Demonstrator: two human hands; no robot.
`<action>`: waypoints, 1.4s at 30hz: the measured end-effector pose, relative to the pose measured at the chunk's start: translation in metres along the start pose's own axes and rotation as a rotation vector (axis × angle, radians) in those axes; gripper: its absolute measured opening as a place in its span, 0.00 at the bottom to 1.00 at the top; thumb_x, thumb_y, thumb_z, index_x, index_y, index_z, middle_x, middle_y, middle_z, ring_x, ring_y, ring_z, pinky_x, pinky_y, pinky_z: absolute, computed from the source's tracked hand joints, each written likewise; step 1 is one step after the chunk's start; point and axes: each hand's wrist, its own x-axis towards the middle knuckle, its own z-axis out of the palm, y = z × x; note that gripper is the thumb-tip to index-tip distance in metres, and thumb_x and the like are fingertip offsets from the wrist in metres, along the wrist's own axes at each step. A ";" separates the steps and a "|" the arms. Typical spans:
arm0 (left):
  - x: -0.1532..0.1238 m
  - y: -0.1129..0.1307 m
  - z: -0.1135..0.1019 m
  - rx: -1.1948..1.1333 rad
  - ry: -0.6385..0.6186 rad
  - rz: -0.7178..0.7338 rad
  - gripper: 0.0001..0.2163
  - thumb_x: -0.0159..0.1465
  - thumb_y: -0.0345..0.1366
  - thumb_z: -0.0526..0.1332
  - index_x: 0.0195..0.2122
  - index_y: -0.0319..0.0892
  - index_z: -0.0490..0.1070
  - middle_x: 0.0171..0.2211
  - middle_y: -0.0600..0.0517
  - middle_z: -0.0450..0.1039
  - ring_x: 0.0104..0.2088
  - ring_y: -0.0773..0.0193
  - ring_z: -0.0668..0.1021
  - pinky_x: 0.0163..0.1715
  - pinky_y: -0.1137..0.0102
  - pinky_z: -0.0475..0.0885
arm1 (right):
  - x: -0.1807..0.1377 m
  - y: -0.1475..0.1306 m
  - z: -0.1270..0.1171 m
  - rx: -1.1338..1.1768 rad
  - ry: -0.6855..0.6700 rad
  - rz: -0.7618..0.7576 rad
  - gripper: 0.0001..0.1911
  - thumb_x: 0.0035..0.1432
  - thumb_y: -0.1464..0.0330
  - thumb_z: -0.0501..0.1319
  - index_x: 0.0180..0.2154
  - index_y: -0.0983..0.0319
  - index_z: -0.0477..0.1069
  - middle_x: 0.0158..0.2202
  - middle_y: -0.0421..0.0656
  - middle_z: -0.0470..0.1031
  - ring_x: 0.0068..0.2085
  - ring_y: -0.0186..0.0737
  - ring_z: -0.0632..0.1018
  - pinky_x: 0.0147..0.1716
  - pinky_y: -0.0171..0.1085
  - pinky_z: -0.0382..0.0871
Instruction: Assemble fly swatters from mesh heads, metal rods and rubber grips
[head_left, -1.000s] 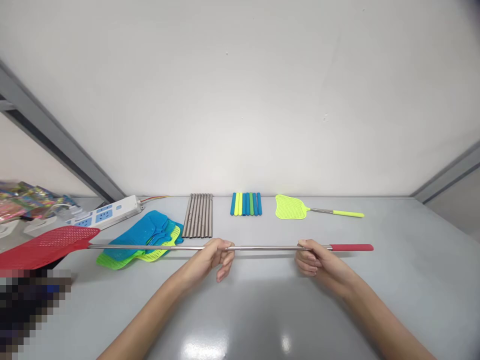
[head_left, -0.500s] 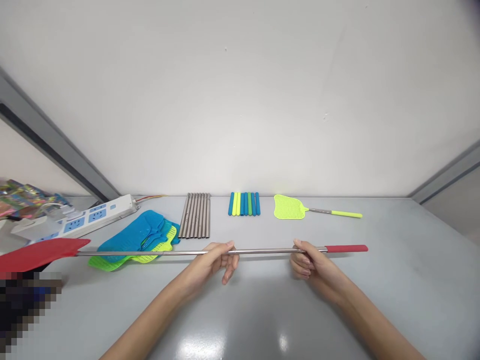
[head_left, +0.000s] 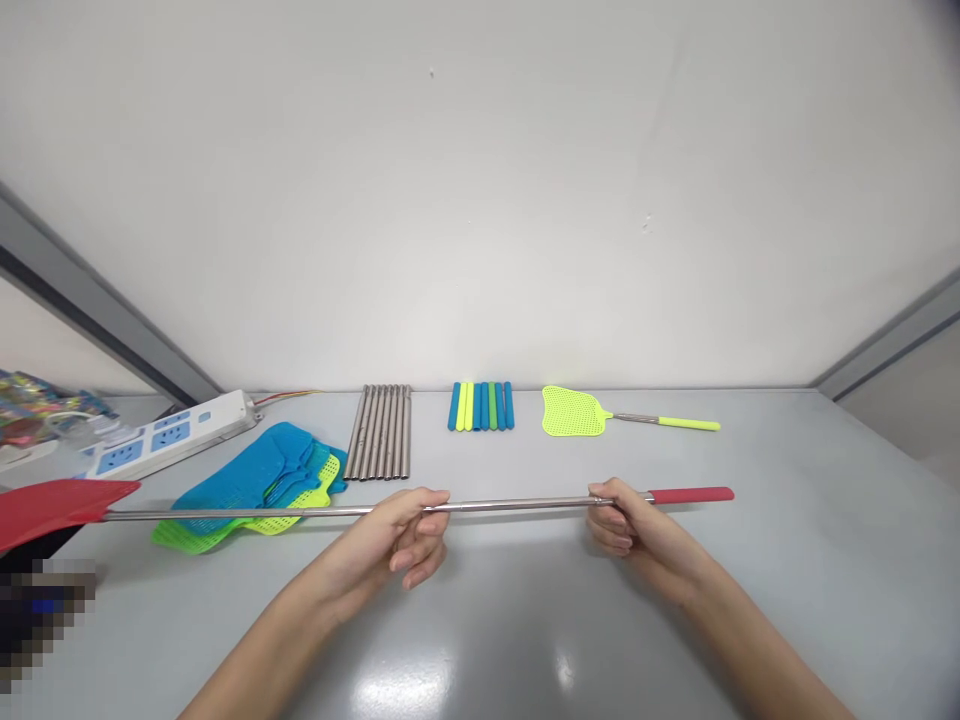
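Note:
A red fly swatter (head_left: 517, 504) with a long, drawn-out metal telescopic rod lies level across both my hands, above the table. My left hand (head_left: 412, 535) pinches the rod near its middle between thumb and fingers. Closer to the red grip, my right hand (head_left: 622, 520) is closed around the rod. The red swatter head reaches the left edge of the view, where part of it is cut off. Beneath the rod on the left lies a pile of blue, yellow and green swatter heads (head_left: 240, 475).
Several metal rods (head_left: 379, 432) lie side by side near the wall. Right of them is a row of blue, yellow and green grips (head_left: 481, 407), then a yellow fly swatter (head_left: 576, 412). A white power strip (head_left: 184, 430) and colourful packets (head_left: 45, 405) are at the left.
My left hand has moved left along with the swatter head, and the rod has grown longer. My right hand has stayed almost in place. The view has shifted slightly.

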 end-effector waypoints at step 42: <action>-0.005 0.007 -0.023 0.002 0.075 0.084 0.18 0.57 0.40 0.51 0.12 0.45 0.50 0.05 0.63 0.42 0.09 0.71 0.53 0.25 0.70 0.60 | 0.007 -0.012 -0.019 0.005 0.056 0.020 0.20 0.49 0.65 0.52 0.13 0.61 0.45 0.13 0.33 0.42 0.18 0.29 0.46 0.18 0.32 0.44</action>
